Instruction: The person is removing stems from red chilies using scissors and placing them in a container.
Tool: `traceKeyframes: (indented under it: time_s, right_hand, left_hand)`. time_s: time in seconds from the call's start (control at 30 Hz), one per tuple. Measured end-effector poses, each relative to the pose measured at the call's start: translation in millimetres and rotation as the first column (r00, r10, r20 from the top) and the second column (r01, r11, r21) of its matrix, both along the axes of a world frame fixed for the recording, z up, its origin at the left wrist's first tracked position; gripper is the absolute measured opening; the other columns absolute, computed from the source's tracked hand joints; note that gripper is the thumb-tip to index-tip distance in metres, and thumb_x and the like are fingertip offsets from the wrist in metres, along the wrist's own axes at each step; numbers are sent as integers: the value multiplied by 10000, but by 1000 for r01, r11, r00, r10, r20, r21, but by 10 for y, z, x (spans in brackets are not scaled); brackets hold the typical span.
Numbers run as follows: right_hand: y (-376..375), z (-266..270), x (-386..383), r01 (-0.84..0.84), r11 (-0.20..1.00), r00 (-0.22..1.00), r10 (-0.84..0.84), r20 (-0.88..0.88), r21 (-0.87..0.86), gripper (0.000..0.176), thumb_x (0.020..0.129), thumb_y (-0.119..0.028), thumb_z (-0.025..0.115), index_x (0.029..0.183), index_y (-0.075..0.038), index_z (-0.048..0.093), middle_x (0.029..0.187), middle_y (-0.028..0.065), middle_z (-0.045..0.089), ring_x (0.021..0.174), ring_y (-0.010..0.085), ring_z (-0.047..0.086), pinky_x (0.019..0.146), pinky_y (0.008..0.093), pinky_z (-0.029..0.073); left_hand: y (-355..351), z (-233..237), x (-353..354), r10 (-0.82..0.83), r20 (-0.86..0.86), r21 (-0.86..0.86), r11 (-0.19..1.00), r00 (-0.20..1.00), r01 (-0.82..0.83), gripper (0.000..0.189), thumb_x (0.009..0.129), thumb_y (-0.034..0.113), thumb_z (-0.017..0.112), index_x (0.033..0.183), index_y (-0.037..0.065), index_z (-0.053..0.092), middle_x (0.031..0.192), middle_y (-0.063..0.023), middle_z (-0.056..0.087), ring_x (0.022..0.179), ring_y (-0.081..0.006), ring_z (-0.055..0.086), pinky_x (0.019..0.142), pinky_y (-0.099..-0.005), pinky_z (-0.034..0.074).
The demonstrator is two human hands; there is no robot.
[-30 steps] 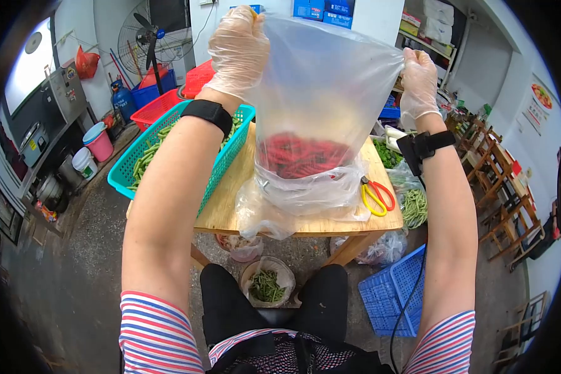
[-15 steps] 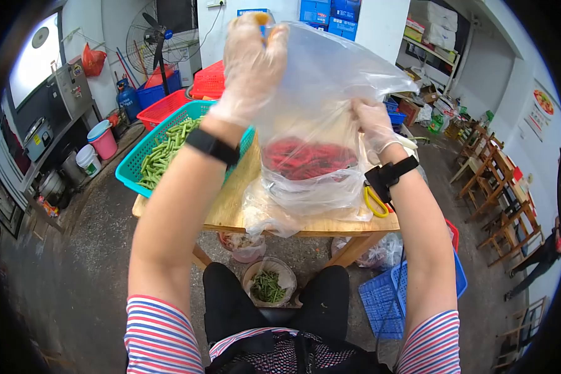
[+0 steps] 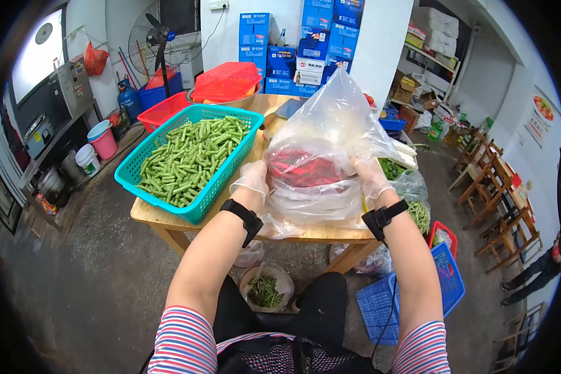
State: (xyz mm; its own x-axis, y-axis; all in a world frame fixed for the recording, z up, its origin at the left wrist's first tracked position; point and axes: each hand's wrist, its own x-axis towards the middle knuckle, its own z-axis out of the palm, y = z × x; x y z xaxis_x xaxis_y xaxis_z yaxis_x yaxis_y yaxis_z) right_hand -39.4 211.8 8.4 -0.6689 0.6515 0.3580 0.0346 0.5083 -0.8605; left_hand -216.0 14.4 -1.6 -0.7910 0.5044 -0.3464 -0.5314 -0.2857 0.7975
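A clear plastic bag stands on the wooden table in front of me, its upper part rising in a loose peak. Through the plastic I see red contents that look like chili peppers. My left hand, in a clear glove, holds the bag's left side low down, and its fingertips are partly hidden by the plastic. On the opposite side my gloved right hand grips the bag, fingers against the film. Left of the bag, a teal basket is full of cut green beans.
Red baskets sit at the table's back left. White radishes and bagged greens lie to the right. Below are a bin of bean trimmings and blue crates. A person stands far right.
My raised left hand has come down to the bag's left side. My right hand has lowered along the right side. The bag's lifted top has dropped into a peak, uncovering the blue boxes behind.
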Motion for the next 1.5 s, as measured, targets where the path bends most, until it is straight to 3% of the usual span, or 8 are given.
traceKeyframes:
  time_s: [0.4,0.83,0.9,1.03,1.2,1.27,1.43,1.5]
  right_hand:
    - [192,382,-91,-170,659,889,-218,-402,-733,120,745,-53,522,805,19,597,781,105,621,729,227,642,640,378,535]
    - [651,734,-151,140,932,837,-292,-463,-335,133,712,-128,575,606,-56,540,626,19,511,535,142,458,491,318,346]
    - [547,773,-125,129,934,834,-285,-473,-334,132,710,-127,576,608,-52,540,623,15,507,537,140,455,495,316,344]
    - [642,848,-276,87,948,839,-236,-491,-306,128,715,-119,577,612,-50,545,628,4,498,563,131,446,517,303,339]
    - [599,1084,-381,110,944,908,-223,-356,-312,151,745,-162,587,705,-25,634,712,103,623,648,222,583,588,316,425]
    - [507,1191,-382,241,751,856,-463,230,615,276,757,-258,612,863,-17,695,872,206,686,817,358,656,685,354,493]
    - [124,1726,-203,368,797,885,-458,83,479,414,763,-379,617,974,-31,695,922,217,683,903,370,653,779,377,501]
    - [85,1857,-315,377,914,882,-305,-359,149,323,807,-339,620,865,-36,714,835,153,689,800,210,624,759,325,473]
  left_hand:
    - [427,346,-559,-24,-388,-31,999,922,13,178,764,36,681,916,-36,621,754,-103,635,592,-217,582,513,-381,456]
    - [115,181,-45,-94,-461,-55,995,882,78,171,854,117,646,997,32,608,830,-21,626,686,-110,570,579,-249,437]
    - [-59,195,245,32,-562,152,986,826,66,534,793,196,730,1232,4,493,1043,-128,610,801,-196,620,646,-340,511]
    - [123,-359,532,-150,-972,-147,989,181,33,1016,676,369,806,1461,113,214,1421,-257,264,1338,-385,280,1092,-483,265]
    - [579,-164,1100,-237,-915,-336,896,326,-290,1115,585,395,851,1444,108,201,1433,-270,218,1347,-419,229,1102,-472,245]
    - [635,-187,1164,-227,-912,-341,883,343,-321,1114,584,406,847,1444,116,201,1427,-279,218,1343,-446,210,1102,-480,239]
    - [488,-183,1071,-229,-911,-326,909,343,-259,1113,578,418,849,1433,81,222,1401,-291,244,1323,-441,256,1091,-470,264]
    - [435,-146,1019,-254,-882,-354,913,397,-202,1127,592,424,839,1452,96,188,1429,-293,211,1339,-451,213,1099,-502,231]
